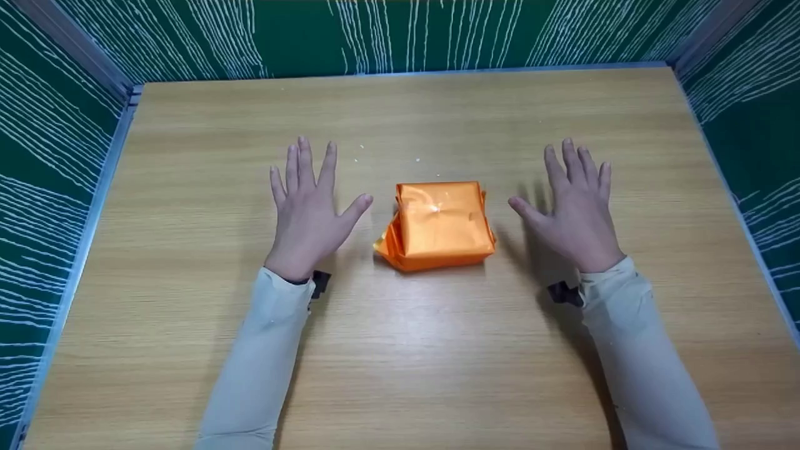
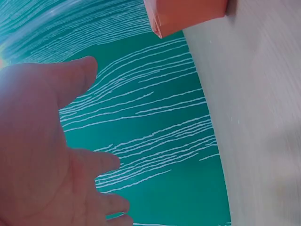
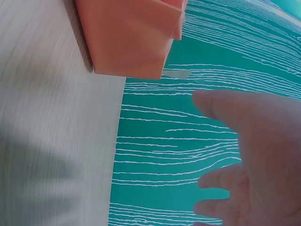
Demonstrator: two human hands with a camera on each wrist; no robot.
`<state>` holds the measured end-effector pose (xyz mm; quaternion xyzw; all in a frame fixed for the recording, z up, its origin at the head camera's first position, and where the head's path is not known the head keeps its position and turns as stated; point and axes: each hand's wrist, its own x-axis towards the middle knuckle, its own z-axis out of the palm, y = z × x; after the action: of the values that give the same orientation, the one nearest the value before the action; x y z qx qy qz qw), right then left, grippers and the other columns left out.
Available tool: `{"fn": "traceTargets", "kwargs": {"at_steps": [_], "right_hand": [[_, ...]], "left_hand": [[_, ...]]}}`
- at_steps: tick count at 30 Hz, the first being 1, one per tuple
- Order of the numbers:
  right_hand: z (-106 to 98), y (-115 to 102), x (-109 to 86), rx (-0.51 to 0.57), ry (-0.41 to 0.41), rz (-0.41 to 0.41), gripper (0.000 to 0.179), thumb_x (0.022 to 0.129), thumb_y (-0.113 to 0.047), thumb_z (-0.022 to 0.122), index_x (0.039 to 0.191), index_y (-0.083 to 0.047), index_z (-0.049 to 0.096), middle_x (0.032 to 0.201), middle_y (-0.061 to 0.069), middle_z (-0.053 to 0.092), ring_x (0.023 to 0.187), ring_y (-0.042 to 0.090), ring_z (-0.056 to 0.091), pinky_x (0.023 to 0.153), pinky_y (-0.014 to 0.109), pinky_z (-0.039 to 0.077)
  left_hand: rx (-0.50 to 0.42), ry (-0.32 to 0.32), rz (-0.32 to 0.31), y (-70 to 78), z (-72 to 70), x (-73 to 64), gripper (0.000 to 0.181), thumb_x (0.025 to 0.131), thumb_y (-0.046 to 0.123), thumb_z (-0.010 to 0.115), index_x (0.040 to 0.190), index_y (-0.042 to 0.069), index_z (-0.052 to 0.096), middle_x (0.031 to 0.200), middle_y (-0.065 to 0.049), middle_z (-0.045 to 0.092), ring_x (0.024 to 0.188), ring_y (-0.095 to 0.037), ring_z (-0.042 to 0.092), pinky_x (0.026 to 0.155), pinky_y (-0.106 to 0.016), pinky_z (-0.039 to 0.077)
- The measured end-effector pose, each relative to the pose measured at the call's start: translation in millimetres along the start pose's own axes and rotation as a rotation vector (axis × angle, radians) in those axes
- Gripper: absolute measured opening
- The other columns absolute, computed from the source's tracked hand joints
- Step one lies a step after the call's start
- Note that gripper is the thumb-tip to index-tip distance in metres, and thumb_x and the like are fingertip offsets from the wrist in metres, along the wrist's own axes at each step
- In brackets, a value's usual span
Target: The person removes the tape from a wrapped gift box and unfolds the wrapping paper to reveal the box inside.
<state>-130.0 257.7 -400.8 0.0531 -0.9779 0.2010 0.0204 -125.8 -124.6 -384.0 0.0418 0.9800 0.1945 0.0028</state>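
Observation:
An orange wrapped package (image 1: 445, 225) lies on the wooden table between the two hands, with a folded flap of wrapping sticking out at its lower left. To its left, the left hand (image 1: 307, 209) is spread palm down, fingers straight, apart from the package. On the other side, the right hand (image 1: 578, 212) is likewise spread with the thumb towards the package and touches nothing. Part of the package (image 2: 188, 14) shows at the top of the left wrist view, beyond the thumb. In the right wrist view, one end of the package (image 3: 129, 37) appears at the top.
The light wooden table (image 1: 400, 362) has a blue edge strip (image 1: 400, 72) along its back. Green walls (image 1: 294, 37) with white wavy lines stand around it at the back and both sides. A few tiny white specks lie behind the package.

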Motion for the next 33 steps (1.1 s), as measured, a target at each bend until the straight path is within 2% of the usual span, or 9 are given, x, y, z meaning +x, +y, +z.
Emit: {"fn": "traceTargets", "kwargs": {"at_steps": [14,23,25,28,33], "right_hand": [[0.2,-2.3,-4.1,0.005,0.008,-0.012,0.095,0.096,-0.060,0.063,0.165,-0.010,0.023,0.173,0.015,0.005,0.158,0.041,0.003,0.123,0.058,-0.014],[1.6,-3.1,-5.1,0.030,0.006,-0.045,0.090,0.096,-0.057,0.065,0.163,-0.008,0.029,0.172,0.018,0.013,0.157,0.044,0.011,0.125,0.059,-0.007],[1.8,-4.0,-5.8,0.048,-0.006,-0.067,0.087,0.097,-0.054,0.066,0.162,-0.007,0.033,0.170,0.020,0.019,0.155,0.044,0.017,0.125,0.059,-0.003],[2.6,-5.9,-6.9,0.072,-0.005,-0.120,0.078,0.097,-0.048,0.068,0.157,-0.004,0.043,0.162,0.024,0.036,0.149,0.045,0.031,0.125,0.061,0.010],[2.4,-13.9,-6.6,0.082,0.015,-0.189,0.058,0.098,-0.037,0.071,0.142,-0.001,0.060,0.141,0.024,0.057,0.129,0.045,0.052,0.108,0.063,0.038]], "left_hand": [[0.019,0.002,0.044,3.1,-0.4,-3.4,0.095,0.097,0.072,0.049,0.168,0.024,0.009,0.173,-0.012,-0.014,0.159,-0.034,-0.012,0.122,-0.059,-0.016],[-0.019,-0.011,0.062,-2.3,2.3,0.9,0.094,0.097,0.071,0.051,0.168,0.026,0.011,0.173,-0.011,-0.011,0.160,-0.031,-0.011,0.124,-0.058,-0.012],[-0.035,-0.016,0.071,-2.2,3.0,2.4,0.093,0.097,0.069,0.052,0.168,0.026,0.011,0.174,-0.011,-0.009,0.160,-0.031,-0.010,0.124,-0.057,-0.010],[-0.063,-0.023,0.105,1.4,4.8,3.7,0.092,0.097,0.067,0.054,0.168,0.027,0.012,0.174,-0.010,-0.007,0.160,-0.030,-0.008,0.126,-0.054,-0.007],[-0.097,-0.037,0.197,15.1,8.9,1.3,0.086,0.098,0.063,0.057,0.167,0.025,0.022,0.175,-0.006,0.003,0.160,-0.026,-0.002,0.127,-0.049,-0.004]]}}
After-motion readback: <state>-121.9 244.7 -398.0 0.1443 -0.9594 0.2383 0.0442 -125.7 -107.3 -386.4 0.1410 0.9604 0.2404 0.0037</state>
